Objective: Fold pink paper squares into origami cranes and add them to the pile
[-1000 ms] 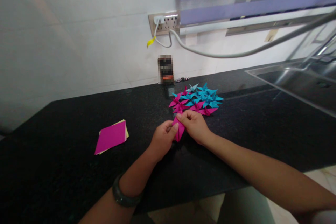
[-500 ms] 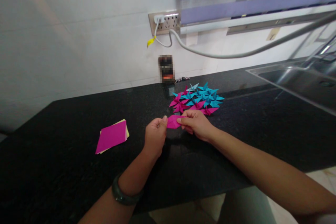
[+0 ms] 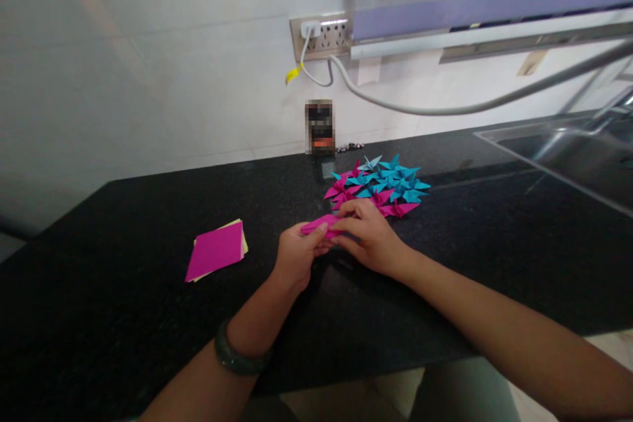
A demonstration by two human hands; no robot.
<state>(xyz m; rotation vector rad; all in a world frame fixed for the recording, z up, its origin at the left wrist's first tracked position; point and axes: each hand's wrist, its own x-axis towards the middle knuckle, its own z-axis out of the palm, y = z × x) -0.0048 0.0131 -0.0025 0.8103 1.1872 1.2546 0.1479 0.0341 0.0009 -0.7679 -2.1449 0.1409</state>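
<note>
Between my two hands is a folded pink origami paper (image 3: pixel 320 224), held just above the dark counter. My left hand (image 3: pixel 297 252) grips it from the left, thumb on top and fingers underneath. From the right, my right hand (image 3: pixel 370 236) pinches the paper's other end; some fingertips are hidden behind the fold. Just beyond my hands lies a cluster of pink paper cranes (image 3: pixel 345 195) and blue paper cranes (image 3: pixel 393 179), with one pale blue crane (image 3: pixel 370 163) at the back. To the left rests a stack of square paper (image 3: pixel 216 250), pink on top with yellow edges showing.
A black counter (image 3: pixel 148 316) runs along a white wall. At the right is a metal sink (image 3: pixel 568 165). A small dark box, blurred out (image 3: pixel 320 126), stands against the wall below a socket panel (image 3: pixel 321 36) with a white cable. A grey hose (image 3: pixel 435 109) hangs across.
My left hand has shifted its hold, with its thumb now on top and fingers under the pink paper. My right fingers have moved along it. The view has shifted slightly.
</note>
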